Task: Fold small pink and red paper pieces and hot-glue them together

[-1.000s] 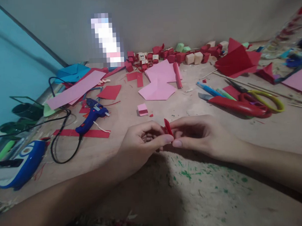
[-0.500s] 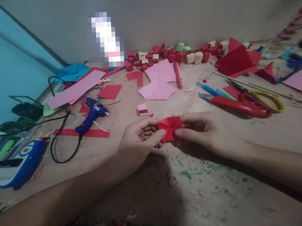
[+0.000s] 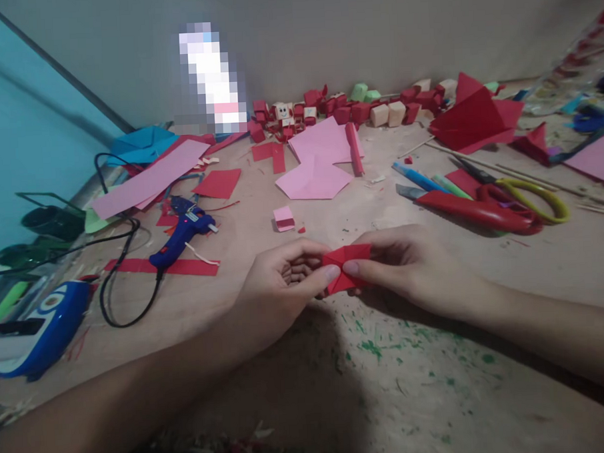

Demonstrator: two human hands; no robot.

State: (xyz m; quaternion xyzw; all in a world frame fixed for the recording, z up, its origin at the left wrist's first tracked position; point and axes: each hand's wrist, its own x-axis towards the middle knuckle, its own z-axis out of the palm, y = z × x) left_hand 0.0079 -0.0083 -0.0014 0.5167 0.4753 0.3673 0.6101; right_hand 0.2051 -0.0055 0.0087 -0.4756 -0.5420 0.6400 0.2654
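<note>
A small creased square of red paper (image 3: 347, 263) is held just above the table between both hands. My left hand (image 3: 279, 287) pinches its left side with thumb and curled fingers. My right hand (image 3: 408, 265) pinches its right side, thumb on top. The two thumbs nearly touch over the paper's middle. Part of the paper is hidden under the fingers.
A blue glue gun (image 3: 182, 233) with a black cord lies to the left on a red strip. Pink paper sheets (image 3: 314, 176), a small pink cube (image 3: 284, 218), red and yellow scissors (image 3: 506, 207), pens and a row of small paper cubes (image 3: 357, 107) lie behind the hands.
The red paper went from folded upright, to spread flat facing me, to now being pressed narrower between both thumbs. The hands stayed in place.
</note>
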